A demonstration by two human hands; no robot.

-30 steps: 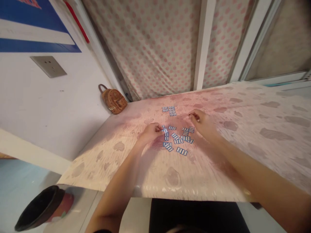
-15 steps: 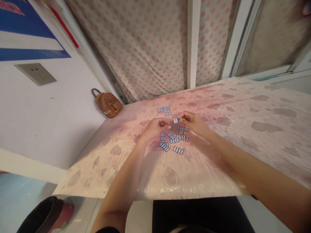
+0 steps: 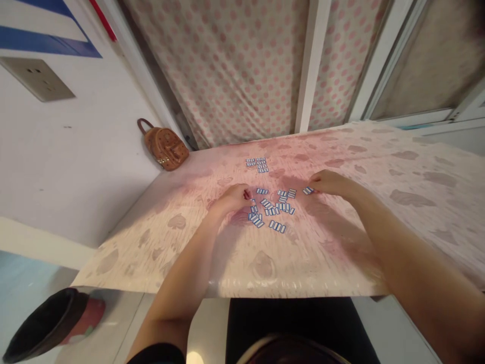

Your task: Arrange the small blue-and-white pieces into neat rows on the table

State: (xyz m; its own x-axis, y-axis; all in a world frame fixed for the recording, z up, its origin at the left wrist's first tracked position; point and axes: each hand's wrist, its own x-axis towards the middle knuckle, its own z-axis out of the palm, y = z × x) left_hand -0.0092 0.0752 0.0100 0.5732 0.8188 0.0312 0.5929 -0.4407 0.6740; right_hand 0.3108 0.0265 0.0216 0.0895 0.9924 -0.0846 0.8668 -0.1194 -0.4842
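Observation:
My right hand (image 3: 321,182) pinches a small blue-and-white striped card (image 3: 308,190) by its edge, low over the table and right of the scattered pieces. On the left, my left hand (image 3: 235,196) rests with its fingers curled, its fingertips close to or touching an upright striped card (image 3: 254,208); what lies inside the fingers is hidden. A lone striped card (image 3: 261,191) lies between the hands. Closer to me is a loose, partly overlapping pile of such cards (image 3: 272,212), with another card (image 3: 277,226) at its near side. Further back sits a neat group of cards (image 3: 262,166).
The table (image 3: 261,273) has a pale pink, leaf-patterned cover. A small brown backpack-shaped bag (image 3: 165,146) stands at its far left corner by the wall. Dotted curtains (image 3: 235,71) hang behind. A bin (image 3: 56,323) stands on the floor at lower left.
My right hand has moved right, away from my left hand, carrying a card. One card now lies flat between the hands. My left hand stays near its place; the camera view has tilted slightly.

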